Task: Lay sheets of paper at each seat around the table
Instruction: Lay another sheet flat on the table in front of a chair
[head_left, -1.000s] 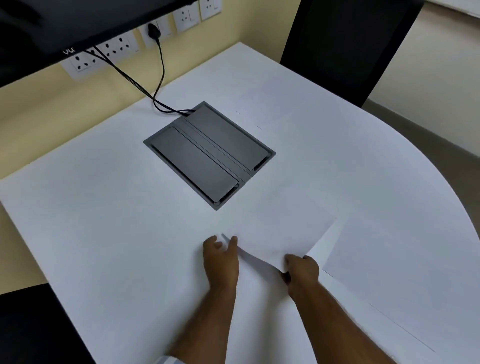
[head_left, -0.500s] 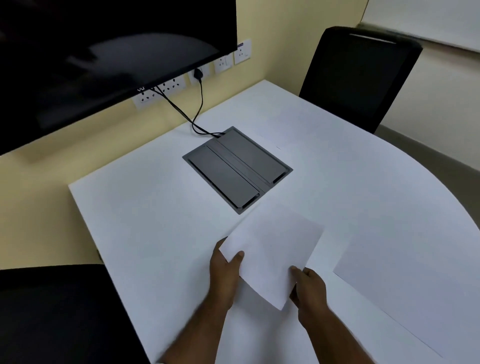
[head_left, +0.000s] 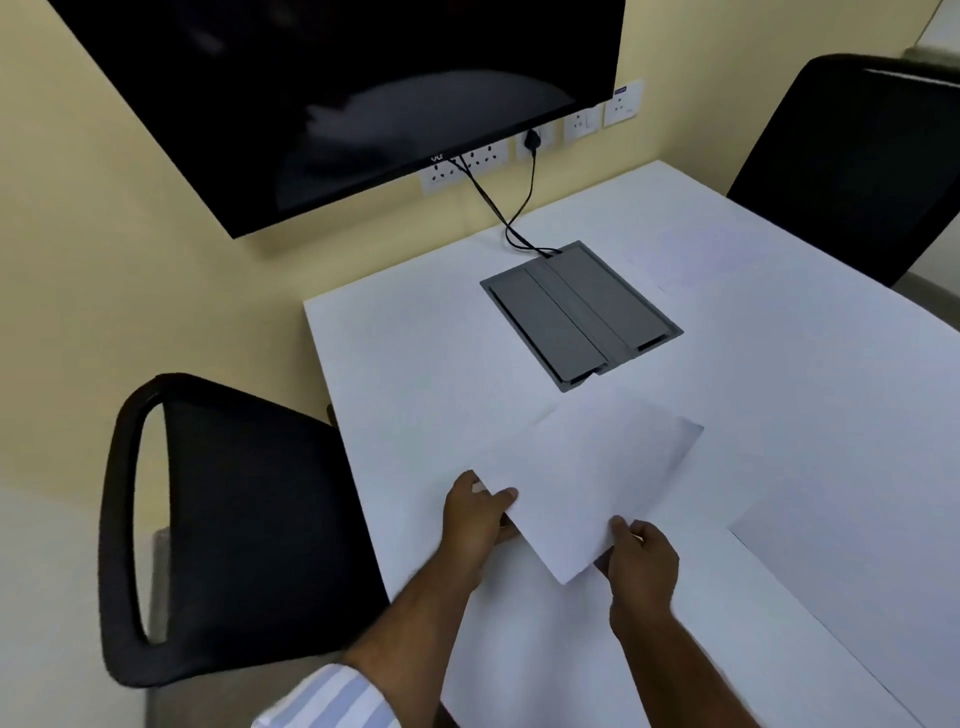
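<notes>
Item: one white rectangular sheet of paper, held above the white table top. We grip it at its near edge: our left hand pinches the left corner, thumb on top; our right hand pinches the near corner, thumb on top. The sheet tilts up and away from both hands.

Also present: a second white sheet lying flat to the right of our right hand; a grey flush cable box beyond the held sheet; a black mesh office chair left of our left hand; another black chair far beyond our right hand.

Step, as we judge it: carrying a sheet to a seat. Next we would likely swing it leftward, square it before the near chair, lower it flat and let go.
</notes>
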